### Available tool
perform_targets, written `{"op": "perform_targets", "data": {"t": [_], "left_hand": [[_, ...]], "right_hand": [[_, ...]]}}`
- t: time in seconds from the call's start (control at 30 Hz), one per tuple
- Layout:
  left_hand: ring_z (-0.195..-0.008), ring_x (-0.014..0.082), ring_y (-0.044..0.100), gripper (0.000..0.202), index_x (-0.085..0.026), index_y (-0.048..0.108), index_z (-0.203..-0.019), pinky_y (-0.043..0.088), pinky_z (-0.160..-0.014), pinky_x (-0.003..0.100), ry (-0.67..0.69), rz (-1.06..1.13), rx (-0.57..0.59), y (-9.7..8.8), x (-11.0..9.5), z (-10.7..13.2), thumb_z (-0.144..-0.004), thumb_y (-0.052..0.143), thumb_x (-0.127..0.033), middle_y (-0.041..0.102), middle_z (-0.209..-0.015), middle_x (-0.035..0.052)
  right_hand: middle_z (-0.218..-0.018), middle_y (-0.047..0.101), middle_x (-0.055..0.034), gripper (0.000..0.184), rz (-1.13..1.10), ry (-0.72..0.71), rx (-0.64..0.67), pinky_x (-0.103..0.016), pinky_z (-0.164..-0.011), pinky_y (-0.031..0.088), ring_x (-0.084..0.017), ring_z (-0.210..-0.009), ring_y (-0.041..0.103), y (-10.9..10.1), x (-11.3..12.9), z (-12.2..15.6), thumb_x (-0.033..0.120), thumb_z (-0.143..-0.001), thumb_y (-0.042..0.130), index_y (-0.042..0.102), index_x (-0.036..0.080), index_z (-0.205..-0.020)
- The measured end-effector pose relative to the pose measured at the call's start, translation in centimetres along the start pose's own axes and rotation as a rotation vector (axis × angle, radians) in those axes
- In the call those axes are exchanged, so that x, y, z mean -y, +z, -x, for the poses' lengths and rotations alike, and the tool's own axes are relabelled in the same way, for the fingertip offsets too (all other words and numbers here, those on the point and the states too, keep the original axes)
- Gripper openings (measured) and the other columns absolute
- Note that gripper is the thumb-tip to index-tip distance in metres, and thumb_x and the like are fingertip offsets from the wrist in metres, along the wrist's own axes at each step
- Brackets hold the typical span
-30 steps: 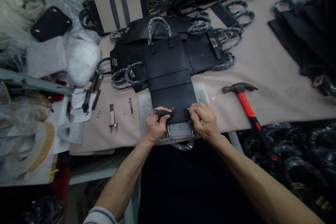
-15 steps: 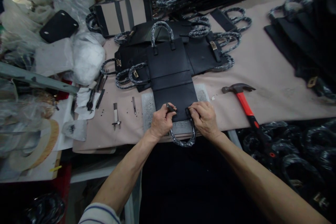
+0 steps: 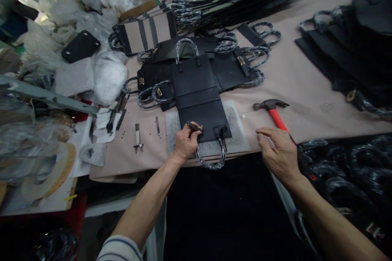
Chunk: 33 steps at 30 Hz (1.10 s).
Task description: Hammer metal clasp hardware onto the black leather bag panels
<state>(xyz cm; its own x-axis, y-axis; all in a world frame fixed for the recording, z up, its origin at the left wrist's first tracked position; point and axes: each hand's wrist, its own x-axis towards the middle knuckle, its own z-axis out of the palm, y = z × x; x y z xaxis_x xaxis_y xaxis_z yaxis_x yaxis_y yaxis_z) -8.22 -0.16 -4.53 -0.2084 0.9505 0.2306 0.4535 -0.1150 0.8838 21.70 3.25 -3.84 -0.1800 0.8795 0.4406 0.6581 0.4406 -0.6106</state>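
A black leather bag panel (image 3: 200,114) lies across a grey speckled slab (image 3: 239,130) in front of me. At its near edge a plastic-wrapped handle (image 3: 212,166) loops toward me, one end tab lying on the leather. My left hand (image 3: 184,143) is closed around a short dark rod-shaped tool (image 3: 192,125), held over the panel's near left part; its tip is hidden by my fingers. My right hand (image 3: 280,153) is in the air with nothing in it, fingers loosely stretched. It is close to the red-and-black handle of a claw hammer (image 3: 277,117) on the table.
Other black bag pieces (image 3: 234,71) with wrapped handles lie behind the panel. At left are a small metal tool (image 3: 138,138), a thin metal rod (image 3: 157,125) and a tape roll (image 3: 65,163). Stacked black pieces (image 3: 339,57) stand at right. Wrapped handles (image 3: 337,171) fill the space below.
My right hand has let go of the handle tab and moved right, toward the hammer. My left hand keeps its hold on the rod-shaped tool. The camera view has shifted slightly.
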Motion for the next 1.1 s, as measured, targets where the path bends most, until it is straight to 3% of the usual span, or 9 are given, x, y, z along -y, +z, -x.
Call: {"op": "perform_targets", "data": {"t": [0.23,0.33,0.4,0.6,0.7,0.8,0.9,1.0,1.1], "left_hand": [[-0.086,0.0206,0.077,0.014,-0.023,0.065,-0.101,0.060,-0.084,0.031,0.026,-0.062,0.000,0.1,-0.1,0.1,-0.089,0.063,-0.018,0.079,-0.094,0.0037],[-0.087,0.0206,0.076,0.014,-0.022,0.065,-0.101,0.060,-0.084,0.031,0.053,-0.096,0.017,0.1,-0.4,0.0,-0.088,0.062,-0.018,0.079,-0.094,0.0041],[-0.087,0.0205,0.076,0.014,-0.022,0.064,-0.102,0.060,-0.084,0.031,0.073,-0.115,0.031,0.1,-0.5,-0.1,-0.089,0.061,-0.017,0.078,-0.094,0.0047],[-0.090,0.0213,0.076,0.018,-0.023,0.063,-0.104,0.060,-0.086,0.032,0.108,-0.120,0.064,0.3,-0.7,-0.1,-0.089,0.060,-0.015,0.077,-0.095,0.0052],[-0.089,0.0216,0.076,0.019,-0.023,0.063,-0.103,0.061,-0.085,0.033,0.126,-0.104,0.064,0.3,-0.6,0.0,-0.087,0.059,-0.013,0.077,-0.094,0.0049],[-0.086,0.0209,0.076,0.020,-0.024,0.063,-0.102,0.061,-0.083,0.032,0.128,-0.081,0.047,0.4,-0.5,0.1,-0.087,0.059,-0.012,0.077,-0.092,0.0041],[-0.083,0.0207,0.076,0.022,-0.024,0.063,-0.102,0.061,-0.081,0.031,0.130,-0.062,0.031,0.5,-0.3,0.1,-0.085,0.061,-0.010,0.076,-0.091,0.0037],[-0.083,0.0209,0.076,0.022,-0.023,0.064,-0.102,0.061,-0.082,0.032,0.142,-0.066,0.027,0.5,-0.1,0.1,-0.085,0.061,-0.009,0.076,-0.090,0.0041],[-0.085,0.0200,0.076,0.021,-0.022,0.062,-0.103,0.061,-0.082,0.031,0.162,-0.115,0.043,0.5,0.1,0.1,-0.087,0.060,-0.009,0.076,-0.091,0.0040]], "right_hand": [[-0.104,0.071,-0.0186,0.019,0.385,0.055,-0.016,-0.052,-0.084,0.046,-0.037,-0.095,0.064,-2.4,-5.0,2.3,0.034,-0.091,0.059,0.070,0.022,-0.100],[-0.107,0.064,-0.0242,0.025,0.437,0.141,0.060,-0.052,-0.076,0.042,-0.041,-0.097,0.061,-2.5,-5.9,2.4,0.037,-0.086,0.064,0.068,0.022,-0.105],[-0.100,0.061,-0.0212,0.031,0.405,0.264,0.092,-0.050,-0.072,0.041,-0.040,-0.092,0.060,-2.6,-6.4,1.9,0.038,-0.081,0.069,0.066,0.022,-0.106],[-0.062,0.044,0.0015,0.026,-0.256,0.956,0.254,-0.038,-0.061,0.044,-0.020,-0.060,0.049,-3.8,-6.0,-1.4,0.023,-0.060,0.079,0.055,0.025,-0.069],[-0.063,0.050,0.0019,0.019,-0.550,1.038,0.387,-0.035,-0.054,0.048,-0.014,-0.050,0.047,-3.8,-4.0,-2.6,0.022,-0.062,0.071,0.056,0.022,-0.073],[-0.057,0.040,0.0068,0.020,-0.724,1.073,0.422,-0.027,-0.043,0.041,-0.008,-0.041,0.034,-3.6,-0.8,-3.5,0.033,-0.071,0.067,0.050,0.022,-0.074],[-0.057,0.037,0.0081,0.036,-0.736,0.952,0.368,-0.023,-0.040,0.031,-0.008,-0.040,0.032,-4.1,3.6,-4.6,0.056,-0.083,0.064,0.051,0.023,-0.079],[-0.060,0.048,0.0030,0.041,-0.437,0.491,0.321,-0.026,-0.044,0.031,-0.012,-0.047,0.043,-5.0,8.0,-6.0,0.063,-0.091,0.054,0.052,0.024,-0.081],[-0.057,0.049,0.0017,0.033,-0.055,0.009,0.321,-0.030,-0.049,0.027,-0.015,-0.048,0.044,-5.2,10.9,-7.0,0.053,-0.098,0.047,0.049,0.025,-0.080]]}}
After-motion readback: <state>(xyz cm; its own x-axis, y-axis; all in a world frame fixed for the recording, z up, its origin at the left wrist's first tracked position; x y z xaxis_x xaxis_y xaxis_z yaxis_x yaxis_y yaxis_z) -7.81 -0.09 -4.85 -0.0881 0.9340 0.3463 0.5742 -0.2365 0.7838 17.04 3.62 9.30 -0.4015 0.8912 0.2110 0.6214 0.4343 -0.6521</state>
